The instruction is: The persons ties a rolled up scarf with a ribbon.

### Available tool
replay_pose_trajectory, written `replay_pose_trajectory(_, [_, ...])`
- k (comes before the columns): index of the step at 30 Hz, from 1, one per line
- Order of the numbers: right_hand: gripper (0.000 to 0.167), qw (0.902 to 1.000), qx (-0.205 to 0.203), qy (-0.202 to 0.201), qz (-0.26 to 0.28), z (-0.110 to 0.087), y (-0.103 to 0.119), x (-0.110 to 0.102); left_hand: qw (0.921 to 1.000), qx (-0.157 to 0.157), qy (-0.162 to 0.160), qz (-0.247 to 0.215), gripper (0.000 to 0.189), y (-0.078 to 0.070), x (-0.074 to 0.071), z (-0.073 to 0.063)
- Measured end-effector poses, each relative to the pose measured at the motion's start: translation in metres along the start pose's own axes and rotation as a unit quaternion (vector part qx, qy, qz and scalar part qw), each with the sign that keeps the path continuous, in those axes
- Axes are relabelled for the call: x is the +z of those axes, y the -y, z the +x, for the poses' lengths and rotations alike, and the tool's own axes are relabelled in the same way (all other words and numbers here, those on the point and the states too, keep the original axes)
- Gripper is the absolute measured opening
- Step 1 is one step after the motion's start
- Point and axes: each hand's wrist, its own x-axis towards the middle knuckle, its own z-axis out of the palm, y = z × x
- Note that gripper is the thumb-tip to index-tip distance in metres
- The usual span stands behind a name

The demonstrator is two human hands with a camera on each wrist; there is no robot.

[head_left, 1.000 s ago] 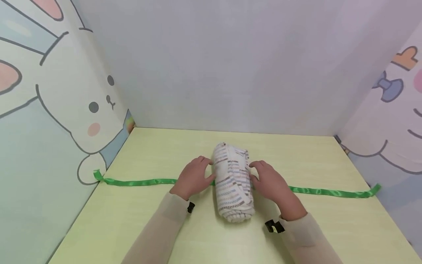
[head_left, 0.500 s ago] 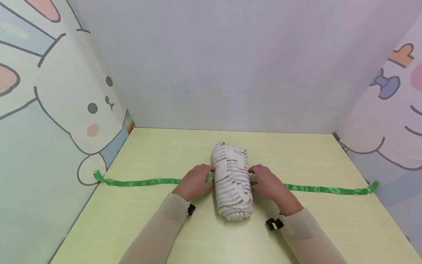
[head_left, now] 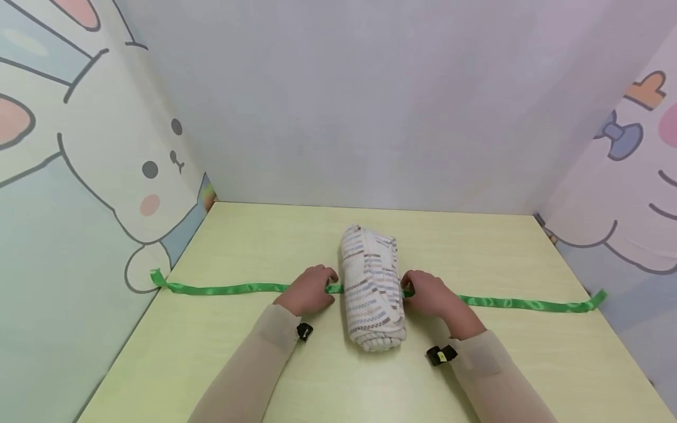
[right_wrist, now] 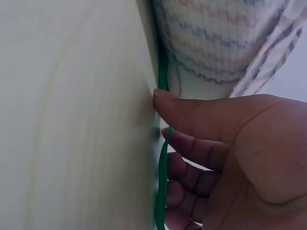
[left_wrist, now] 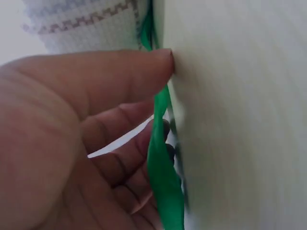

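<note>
Left hand [head_left: 307, 291] and right hand [head_left: 429, 295], both drawn slightly off one striped cloth roll [head_left: 372, 288] since earlier frame, now at one green ribbon [head_left: 227, 289]. Fingers [left_wrist: 121, 164] loosely bent, thumbs apart, ribbon passing between, unpinched. Roll lies across ribbon, mid counter [head_left: 476, 252].

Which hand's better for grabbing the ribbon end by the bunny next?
Probably the left hand: it's on the bunny's side of the striped roll, nearer that ribbon end. The right hand is across the roll.
</note>
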Motion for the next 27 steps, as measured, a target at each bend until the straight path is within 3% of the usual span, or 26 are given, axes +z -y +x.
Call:
replay_pose_trajectory(4, [0.015,0.9999,-0.007,0.005,-0.015,0.0017,-0.0021,0.0014,0.9997,-0.006,0.011,-0.023,0.025,0.0021,-0.0025,0.0004])
replay_pose_trajectory(8, [0.013,0.9998,-0.012,0.006,-0.017,0.0022,-0.0023,0.0014,0.9997,-0.002,0.018,-0.016,0.010,0.0031,-0.0042,0.0005])
replay_pose_trajectory(16, [0.014,0.9986,0.005,0.022,0.047,-0.0003,0.0011,-0.0036,0.9996,-0.007,0.022,-0.013,0.012,0.0027,-0.0053,0.0006])
replay_pose_trajectory(20, [0.018,0.9990,0.012,0.023,0.038,-0.0021,0.0013,-0.0053,0.9994,-0.010,0.021,-0.024,0.017,0.0030,-0.0059,0.0006])
replay_pose_trajectory(27, [0.007,0.9993,0.031,0.017,-0.002,-0.0034,0.0012,-0.0058,0.9989,-0.023,0.032,-0.023,0.014,0.0073,-0.0071,-0.0030])
